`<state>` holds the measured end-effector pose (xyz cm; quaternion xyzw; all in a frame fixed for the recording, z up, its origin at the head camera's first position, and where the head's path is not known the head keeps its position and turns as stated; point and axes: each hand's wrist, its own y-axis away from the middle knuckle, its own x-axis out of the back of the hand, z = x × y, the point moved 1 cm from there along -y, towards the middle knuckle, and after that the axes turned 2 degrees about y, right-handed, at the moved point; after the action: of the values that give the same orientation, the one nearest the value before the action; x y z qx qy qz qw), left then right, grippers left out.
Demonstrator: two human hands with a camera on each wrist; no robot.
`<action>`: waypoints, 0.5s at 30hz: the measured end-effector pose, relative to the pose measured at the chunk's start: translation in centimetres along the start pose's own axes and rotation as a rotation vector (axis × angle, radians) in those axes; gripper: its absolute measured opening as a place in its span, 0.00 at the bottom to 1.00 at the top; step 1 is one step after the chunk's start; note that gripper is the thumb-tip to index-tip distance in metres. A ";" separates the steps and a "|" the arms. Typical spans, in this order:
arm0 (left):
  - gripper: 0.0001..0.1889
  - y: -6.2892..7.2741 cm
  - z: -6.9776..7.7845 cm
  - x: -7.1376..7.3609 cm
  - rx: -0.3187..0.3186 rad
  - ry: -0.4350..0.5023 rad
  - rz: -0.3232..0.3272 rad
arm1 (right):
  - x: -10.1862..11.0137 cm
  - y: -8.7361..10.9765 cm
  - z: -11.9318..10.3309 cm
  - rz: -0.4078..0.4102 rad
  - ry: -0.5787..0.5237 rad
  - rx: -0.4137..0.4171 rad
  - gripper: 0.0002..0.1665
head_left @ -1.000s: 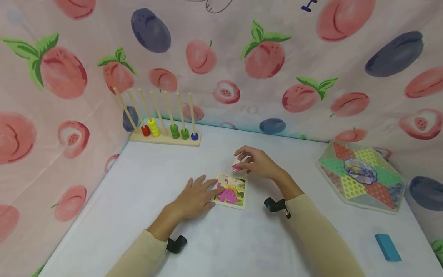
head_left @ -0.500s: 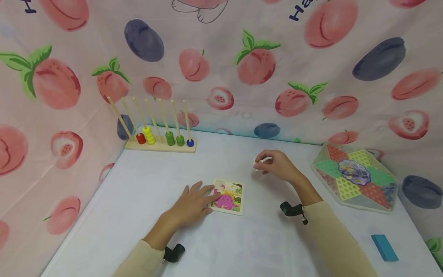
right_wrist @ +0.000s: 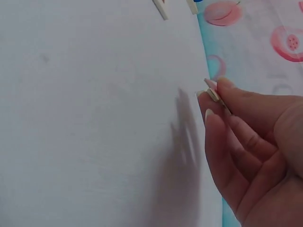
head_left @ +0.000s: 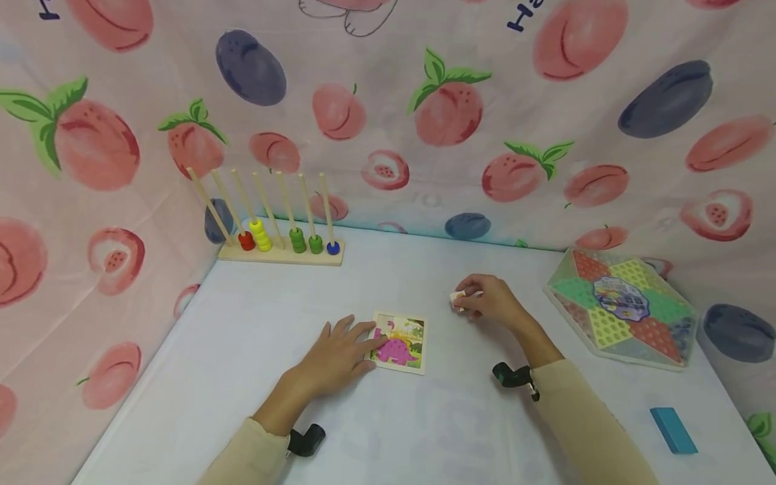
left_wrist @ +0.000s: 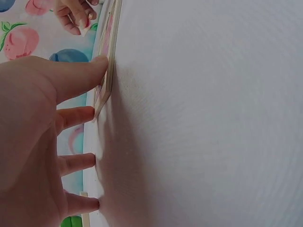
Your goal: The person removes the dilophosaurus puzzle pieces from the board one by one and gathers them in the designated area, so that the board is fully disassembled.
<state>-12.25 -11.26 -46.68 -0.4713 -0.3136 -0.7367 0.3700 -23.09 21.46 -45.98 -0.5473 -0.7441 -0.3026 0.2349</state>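
Observation:
A small square jigsaw puzzle with a pink dinosaur picture lies flat on the white table in the head view. My left hand is spread at its left side, index finger reaching onto the picture. In the left wrist view the thumb presses the edge of the puzzle frame, while the other fingertips rest on the table. To the right of the puzzle, my right hand pinches a small puzzle piece between thumb and fingers. The right wrist view shows the piece edge-on, above the table.
At the back left stands a wooden peg rack with red, yellow, green and blue beads. A hexagonal game box lies at the right, and a blue block nearer the front. Fruit-patterned cloth hangs behind the table.
My right hand has carried the puzzle piece from just above the puzzle off to the right, then slightly nearer me. The left hand keeps its place on the puzzle. The head view has shifted a little.

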 end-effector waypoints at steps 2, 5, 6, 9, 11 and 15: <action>0.25 0.0 -0.1 -0.1 0.002 -0.004 0.010 | -0.2 0.0 0.3 0.014 0.018 -0.026 0.18; 0.25 -0.1 -0.1 -0.3 0.006 -0.013 0.023 | -0.4 -0.1 0.6 0.032 0.040 -0.073 0.18; 0.24 -0.1 -0.2 -0.4 0.008 -0.018 0.025 | -0.5 -0.1 0.7 0.034 0.042 -0.087 0.18; 0.24 -0.2 -0.2 -0.6 0.008 -0.024 0.029 | -0.8 -0.1 1.0 0.052 0.052 -0.104 0.18; 0.24 -0.2 -0.2 -0.7 0.001 -0.033 0.033 | -0.9 -0.1 1.0 0.065 0.061 -0.103 0.17; 0.25 -0.3 0.0 -0.6 -0.046 -0.052 0.038 | -1.0 -0.1 0.9 0.098 0.136 -0.088 0.15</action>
<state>-12.31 -10.91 -47.29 -0.5044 -0.2971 -0.7241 0.3647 -22.91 21.37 -47.33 -0.5712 -0.6848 -0.3595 0.2749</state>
